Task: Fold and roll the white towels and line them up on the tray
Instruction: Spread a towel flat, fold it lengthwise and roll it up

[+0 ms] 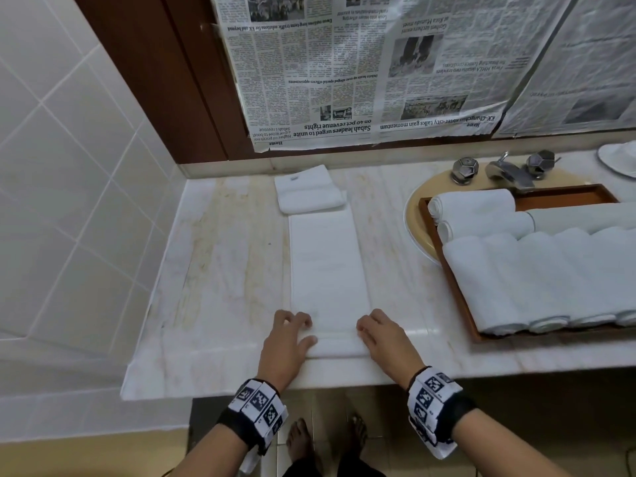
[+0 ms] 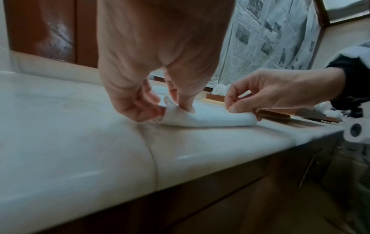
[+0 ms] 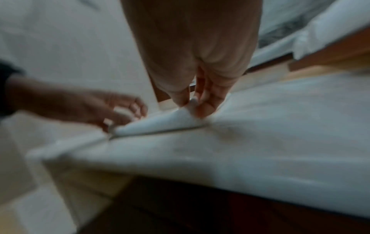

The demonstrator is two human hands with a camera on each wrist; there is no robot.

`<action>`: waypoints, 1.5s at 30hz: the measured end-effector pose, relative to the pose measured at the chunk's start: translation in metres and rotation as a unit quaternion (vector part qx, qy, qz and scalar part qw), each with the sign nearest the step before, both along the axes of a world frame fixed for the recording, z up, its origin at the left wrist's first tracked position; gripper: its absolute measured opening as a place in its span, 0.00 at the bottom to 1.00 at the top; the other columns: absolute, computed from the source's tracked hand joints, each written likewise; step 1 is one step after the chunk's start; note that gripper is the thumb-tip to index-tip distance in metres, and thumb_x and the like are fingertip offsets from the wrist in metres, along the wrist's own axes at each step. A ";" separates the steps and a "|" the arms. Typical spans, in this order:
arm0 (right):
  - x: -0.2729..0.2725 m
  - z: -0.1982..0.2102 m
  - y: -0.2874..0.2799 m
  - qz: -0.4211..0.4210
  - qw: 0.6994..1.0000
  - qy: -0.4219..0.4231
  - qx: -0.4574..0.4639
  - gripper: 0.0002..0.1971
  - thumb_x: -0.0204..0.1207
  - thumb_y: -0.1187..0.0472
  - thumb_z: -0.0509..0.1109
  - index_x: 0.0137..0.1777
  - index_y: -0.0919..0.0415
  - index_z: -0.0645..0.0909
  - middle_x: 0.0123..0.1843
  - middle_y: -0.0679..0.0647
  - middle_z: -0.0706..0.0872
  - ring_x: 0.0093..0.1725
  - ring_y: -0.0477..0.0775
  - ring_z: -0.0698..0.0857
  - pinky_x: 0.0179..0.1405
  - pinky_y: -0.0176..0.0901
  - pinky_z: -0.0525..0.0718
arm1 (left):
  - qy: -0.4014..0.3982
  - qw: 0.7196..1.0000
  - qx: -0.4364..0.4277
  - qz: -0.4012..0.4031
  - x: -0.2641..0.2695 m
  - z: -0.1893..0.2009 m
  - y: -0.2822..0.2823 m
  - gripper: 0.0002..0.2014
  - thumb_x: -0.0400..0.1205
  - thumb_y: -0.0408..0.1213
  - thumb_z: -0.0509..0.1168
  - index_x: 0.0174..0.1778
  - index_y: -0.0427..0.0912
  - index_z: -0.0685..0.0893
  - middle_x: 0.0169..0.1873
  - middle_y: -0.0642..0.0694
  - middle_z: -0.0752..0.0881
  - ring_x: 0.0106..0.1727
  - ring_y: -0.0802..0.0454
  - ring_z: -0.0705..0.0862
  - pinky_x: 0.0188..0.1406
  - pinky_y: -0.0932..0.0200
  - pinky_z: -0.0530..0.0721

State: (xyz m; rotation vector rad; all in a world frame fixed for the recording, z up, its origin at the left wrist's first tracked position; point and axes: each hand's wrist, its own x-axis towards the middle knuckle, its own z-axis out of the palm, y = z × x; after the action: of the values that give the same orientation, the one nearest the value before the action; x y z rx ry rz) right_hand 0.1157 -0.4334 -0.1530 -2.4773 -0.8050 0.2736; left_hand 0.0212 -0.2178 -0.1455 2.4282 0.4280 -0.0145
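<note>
The towel (image 1: 328, 263) was soft, matt white terry cloth. The tabletop (image 1: 223, 270) was glossy, veined marble, smooth and stained. The tray (image 1: 451, 270) looked like brown wood, the tap (image 1: 506, 170) shiny metal. Matt newspaper (image 1: 344, 70) hung behind; the wall tiles (image 1: 69, 166) were smooth and glazed.

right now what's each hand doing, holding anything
Left hand: pinching the near end of the towel.
Right hand: pinching the same rolled end.

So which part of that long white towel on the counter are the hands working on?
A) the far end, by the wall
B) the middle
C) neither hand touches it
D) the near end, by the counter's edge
D: the left hand and right hand pinch the long towel at its near end, where a small roll has started.
</note>
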 end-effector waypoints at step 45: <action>0.036 0.021 0.020 -0.019 0.984 0.175 -0.023 0.07 0.77 0.60 0.64 0.39 0.57 0.81 0.39 0.51 0.87 0.38 0.50 0.82 0.41 0.49 0.82 | 0.008 0.970 0.212 -0.119 0.011 -0.002 0.002 0.19 0.61 0.39 0.72 0.48 0.54 0.81 0.46 0.56 0.81 0.47 0.49 0.81 0.37 0.54 0.76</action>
State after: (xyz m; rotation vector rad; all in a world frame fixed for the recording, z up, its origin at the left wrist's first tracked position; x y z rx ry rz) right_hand 0.1521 -0.4132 -0.1316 -2.3872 -0.6070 0.6976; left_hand 0.0327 -0.2160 -0.1478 2.8919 0.1533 -0.0504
